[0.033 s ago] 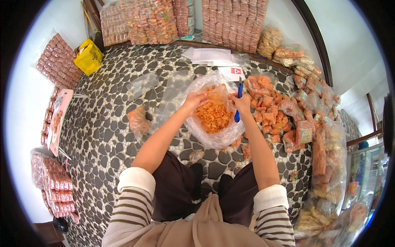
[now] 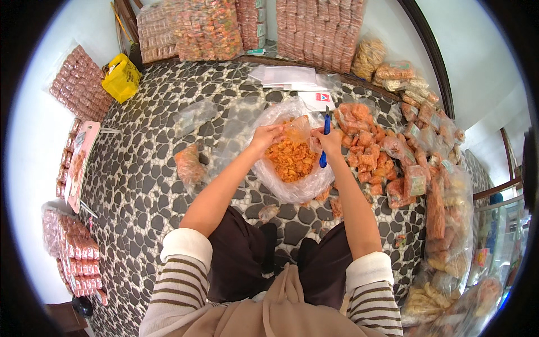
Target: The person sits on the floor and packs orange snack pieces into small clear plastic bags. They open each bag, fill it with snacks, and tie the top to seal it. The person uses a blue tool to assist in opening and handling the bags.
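A large clear plastic bag point(image 2: 267, 182) stands wide open on the floor before me, with loose orange chips point(image 2: 291, 162) inside. Over its mouth, my left hand point(image 2: 268, 138) pinches one side of a small clear plastic packet point(image 2: 296, 130). My right hand point(image 2: 328, 140) is closed around a blue utility knife point(image 2: 323, 159), its blade end pointing away from me. Those right fingers are also at the packet's other side; whether they grip it is hard to make out. Some orange pieces show through the packet's film.
Many small orange packets point(image 2: 368, 160) are heaped right of the large bag. Filled bags point(image 2: 446, 224) line the right side. One orange packet point(image 2: 190, 164) lies left, near flat clear plastic point(image 2: 196, 117). A yellow container point(image 2: 121, 78) and stacked packs point(image 2: 320, 33) stand farther back.
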